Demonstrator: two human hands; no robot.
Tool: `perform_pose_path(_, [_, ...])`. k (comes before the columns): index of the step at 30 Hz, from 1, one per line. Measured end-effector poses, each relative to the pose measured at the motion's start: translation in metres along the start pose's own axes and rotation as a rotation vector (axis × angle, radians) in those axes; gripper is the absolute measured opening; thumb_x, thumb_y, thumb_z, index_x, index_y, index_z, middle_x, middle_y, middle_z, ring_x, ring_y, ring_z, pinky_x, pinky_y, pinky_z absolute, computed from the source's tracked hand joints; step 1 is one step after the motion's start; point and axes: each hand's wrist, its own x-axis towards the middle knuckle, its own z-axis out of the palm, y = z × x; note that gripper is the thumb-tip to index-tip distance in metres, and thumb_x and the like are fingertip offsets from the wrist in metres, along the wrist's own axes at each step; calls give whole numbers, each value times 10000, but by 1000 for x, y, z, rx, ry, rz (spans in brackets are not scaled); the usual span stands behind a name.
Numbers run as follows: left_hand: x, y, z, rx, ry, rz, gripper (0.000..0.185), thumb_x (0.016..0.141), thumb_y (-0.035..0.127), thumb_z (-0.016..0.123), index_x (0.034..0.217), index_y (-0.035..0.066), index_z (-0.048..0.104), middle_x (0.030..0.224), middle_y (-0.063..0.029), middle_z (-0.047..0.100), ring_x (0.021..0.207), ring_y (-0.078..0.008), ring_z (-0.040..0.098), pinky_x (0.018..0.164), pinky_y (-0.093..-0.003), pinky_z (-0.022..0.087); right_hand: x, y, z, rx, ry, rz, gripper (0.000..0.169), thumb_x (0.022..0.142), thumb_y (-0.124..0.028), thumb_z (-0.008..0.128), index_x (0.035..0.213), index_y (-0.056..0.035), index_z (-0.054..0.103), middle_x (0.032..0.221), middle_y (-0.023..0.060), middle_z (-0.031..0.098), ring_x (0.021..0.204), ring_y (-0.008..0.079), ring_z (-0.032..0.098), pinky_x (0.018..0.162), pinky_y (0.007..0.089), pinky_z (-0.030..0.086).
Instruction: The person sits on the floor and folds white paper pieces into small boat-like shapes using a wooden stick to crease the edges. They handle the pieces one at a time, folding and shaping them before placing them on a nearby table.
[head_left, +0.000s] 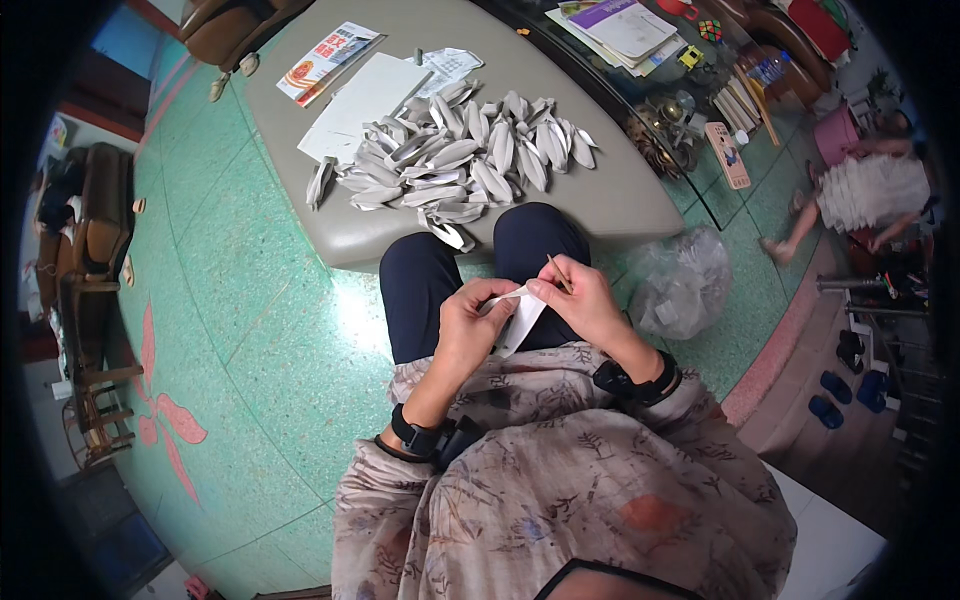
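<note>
Above my lap, both hands hold a folded piece of white paper or fabric (523, 327). My left hand (474, 319) pinches its left edge between thumb and fingers. At its upper right corner my right hand (581, 296) grips it with thumb and forefinger. A thin wooden stick (558, 273) is also tucked in the right hand's fingers, its tip pointing up. Beyond my knees a heap of grey-white folded, pod-shaped pieces (454, 154) lies on a grey padded ottoman (622, 202). How the held piece is folded inside is hidden by my fingers.
A white board (364, 109) and a printed booklet (326, 64) lie behind the heap. A glass-topped table (645, 97) at the right carries papers and a phone-shaped case (727, 155). A clear plastic bag (681, 285) rests by my right knee. Another person (870, 187) is at far right.
</note>
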Motion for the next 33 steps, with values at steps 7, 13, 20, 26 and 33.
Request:
perform_pose_path(7, [-1,9,14,494,137,385,114,740,127,689,836,68,672,780,-72,609,754,-266,558,706,-372,381,-2,21,11,198,-47,145,305,887,-261,650,811,28,590,612,21,474,615,56,413,538,268,378])
perform_pose_path(13, [-3,12,19,356,243,275,112,744,108,695,837,46,697,719,-82,624,686,-234,593,676,-336,442,-8,11,11,132,29,72,256,891,-229,648,849,23,620,627,39,541,625,41,442,550,249,399])
perform_pose_path(20, [-14,2,8,-21,226,-61,176,797,47,629,949,26,715,684,-54,609,575,-72,539,529,-210,418,-15,-10,-5,163,76,17,207,895,-187,647,849,14,632,639,-3,543,628,41,441,544,243,392])
perform_pose_path(26, [-12,-4,6,207,239,46,206,767,18,582,935,14,701,746,-90,646,644,-178,570,635,-283,461,-20,-3,-7,142,119,-22,182,893,-173,651,847,1,628,640,-30,524,618,48,431,542,245,382])
perform_pose_path(33, [-5,47,5,156,19,341,226,743,45,585,944,36,687,888,-100,660,894,-265,565,815,-363,418,-14,6,-13,197,70,-41,115,899,-112,633,885,2,634,710,-21,576,669,38,473,600,223,415])
